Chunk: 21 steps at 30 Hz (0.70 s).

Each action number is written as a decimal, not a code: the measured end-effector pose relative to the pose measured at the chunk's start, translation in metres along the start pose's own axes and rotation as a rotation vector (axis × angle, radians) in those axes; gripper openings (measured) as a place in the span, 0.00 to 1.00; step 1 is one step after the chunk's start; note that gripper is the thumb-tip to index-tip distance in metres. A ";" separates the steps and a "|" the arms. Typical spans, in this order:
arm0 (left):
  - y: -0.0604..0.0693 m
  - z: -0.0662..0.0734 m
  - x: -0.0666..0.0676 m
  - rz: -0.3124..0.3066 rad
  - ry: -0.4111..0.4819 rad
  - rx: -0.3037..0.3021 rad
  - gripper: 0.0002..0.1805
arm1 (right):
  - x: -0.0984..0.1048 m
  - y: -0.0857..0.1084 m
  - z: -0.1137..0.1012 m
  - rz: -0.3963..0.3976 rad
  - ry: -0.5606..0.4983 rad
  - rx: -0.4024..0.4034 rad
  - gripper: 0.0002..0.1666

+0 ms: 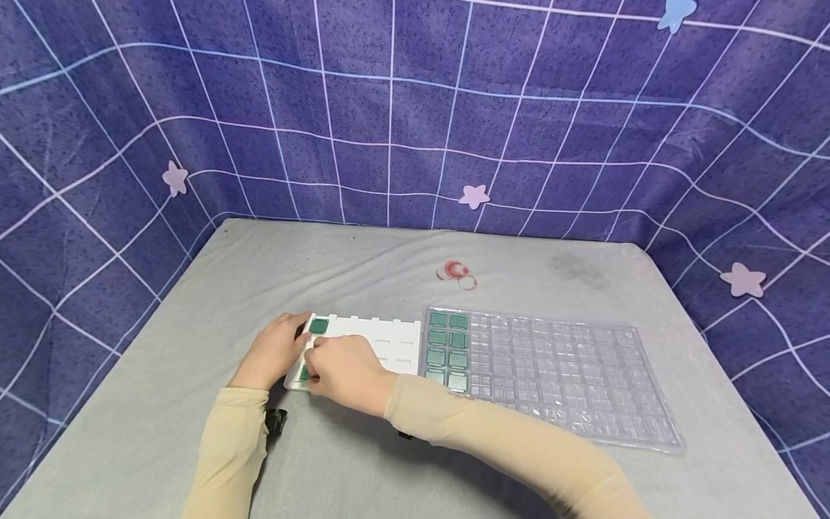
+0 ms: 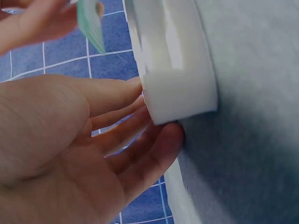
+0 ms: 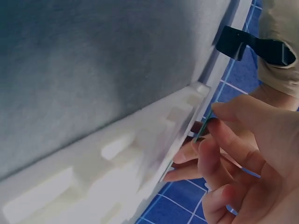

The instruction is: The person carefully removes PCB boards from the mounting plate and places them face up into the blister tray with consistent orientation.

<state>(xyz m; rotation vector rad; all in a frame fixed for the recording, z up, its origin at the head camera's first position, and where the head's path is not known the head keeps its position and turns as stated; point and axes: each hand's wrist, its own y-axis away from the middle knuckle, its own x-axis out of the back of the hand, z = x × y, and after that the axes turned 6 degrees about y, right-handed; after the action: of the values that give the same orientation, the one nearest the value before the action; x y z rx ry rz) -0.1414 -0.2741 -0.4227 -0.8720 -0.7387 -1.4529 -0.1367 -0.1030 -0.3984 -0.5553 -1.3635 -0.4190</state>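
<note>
A white tray (image 1: 355,328) lies left of centre, with one green chip (image 1: 319,326) in its far-left corner and another green chip (image 1: 304,373) at its near-left corner. My left hand (image 1: 277,347) holds the tray's left end, thumb along the top edge and fingers against the end wall. Over the tray's left part, my right hand (image 1: 350,367) pinches a thin green square chip (image 2: 90,23) between thumb and finger. In the right wrist view that pinched chip (image 3: 204,127) appears edge-on above the tray's surface. My right hand hides part of the tray's left column.
Right beside the white tray lies a clear plastic tray (image 1: 570,375) of many compartments. Green chips (image 1: 457,340) fill its two left columns. My right forearm crosses its near edge. A grey cloth (image 1: 350,267) covers the table; purple gridded curtains (image 1: 415,108) surround it.
</note>
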 end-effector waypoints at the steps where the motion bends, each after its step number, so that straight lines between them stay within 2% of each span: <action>1: 0.000 0.000 0.000 -0.001 -0.001 -0.001 0.25 | 0.001 0.002 0.001 0.000 0.000 0.000 0.08; 16: 0.000 0.002 -0.001 -0.003 -0.007 0.028 0.25 | 0.015 0.045 0.026 0.070 -0.001 -0.022 0.04; 21: 0.000 0.002 -0.002 0.004 -0.020 0.013 0.25 | 0.021 0.064 0.035 0.085 -0.025 -0.046 0.03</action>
<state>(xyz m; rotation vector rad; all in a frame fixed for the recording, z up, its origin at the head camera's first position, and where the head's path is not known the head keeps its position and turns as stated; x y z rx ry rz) -0.1410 -0.2714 -0.4231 -0.8791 -0.7604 -1.4365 -0.1239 -0.0294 -0.3823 -0.6559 -1.3518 -0.3763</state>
